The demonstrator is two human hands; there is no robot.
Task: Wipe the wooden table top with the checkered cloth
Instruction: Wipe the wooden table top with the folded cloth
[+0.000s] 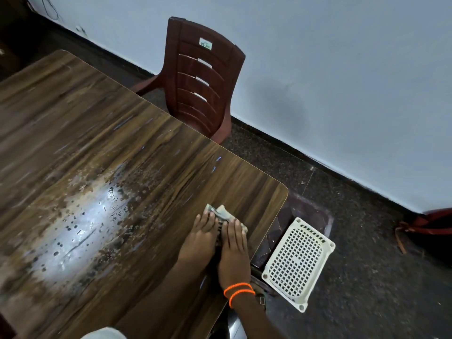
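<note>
crumpled checkered cloth [221,212] near wet wooden table top's [102,143] corner

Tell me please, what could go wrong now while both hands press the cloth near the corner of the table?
1. The checkered cloth is bunched small under the left hand and right hand, so each pass probably cleans only a narrow strip.
2. It lies near the table corner; a stroke outward may push it off, toward the white basket below.

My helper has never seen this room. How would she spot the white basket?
Find the wooden table, then its near right corner. On the dark floor beside that corner lies the white basket, the only pale, grid-holed thing there.
</note>
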